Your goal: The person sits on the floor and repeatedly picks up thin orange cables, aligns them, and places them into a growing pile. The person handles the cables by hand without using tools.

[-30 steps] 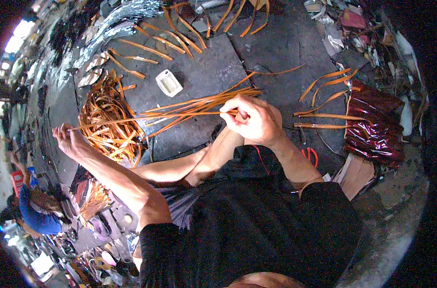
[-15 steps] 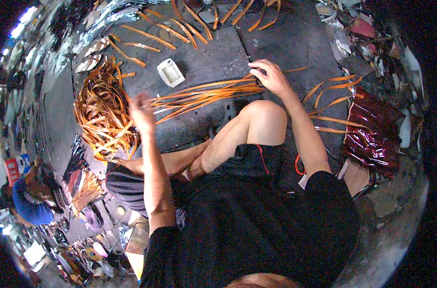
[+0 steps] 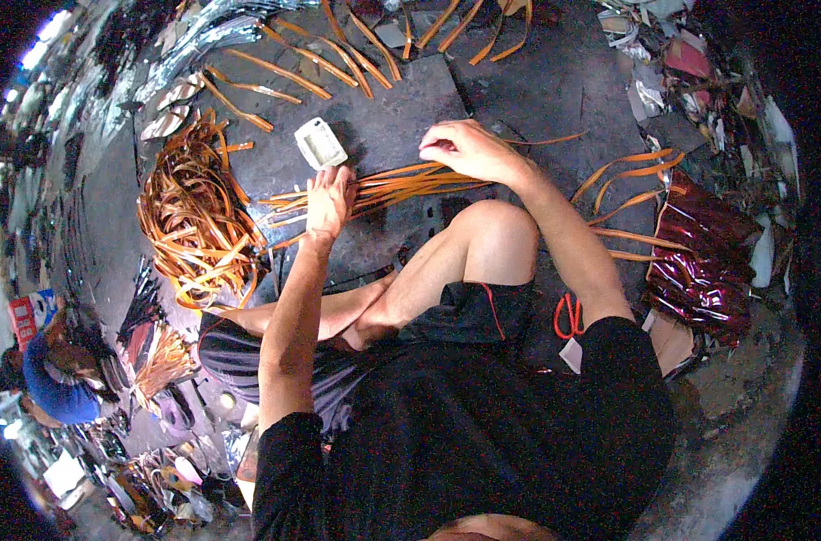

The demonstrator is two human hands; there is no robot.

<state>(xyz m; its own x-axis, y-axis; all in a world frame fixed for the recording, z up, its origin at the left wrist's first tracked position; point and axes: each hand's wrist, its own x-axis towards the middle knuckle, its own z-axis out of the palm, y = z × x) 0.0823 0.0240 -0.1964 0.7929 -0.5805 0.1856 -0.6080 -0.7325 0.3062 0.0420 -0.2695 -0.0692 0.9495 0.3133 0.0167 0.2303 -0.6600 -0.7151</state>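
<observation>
A loose row of flat orange-brown strips [image 3: 397, 187] runs across the dark mat before my bent legs. My left hand [image 3: 329, 200] lies over the strips toward their left part, open, its fingers stretched flat and pointing away from me. The fingertips come close to a small white rectangular dish [image 3: 320, 144]. Above the right part of the row is my right hand [image 3: 469, 151], fingers curled toward the thumb as in a pinch; what is between them, if anything, I cannot make out. A large tangled heap of the same strips [image 3: 198, 212] sits left of my left hand.
Single strips [image 3: 316, 59] are spread along the far side. At the right, more strips stick out of a shiny dark-red plastic bag [image 3: 699, 252]. A red cord loop [image 3: 567, 316] lies by my right arm. A person in blue [image 3: 59, 379] is at the far left, among scraps.
My left hand has moved right from beside the heap onto the strips. The right hand has moved left along the row, its fingers now curled toward the thumb.
</observation>
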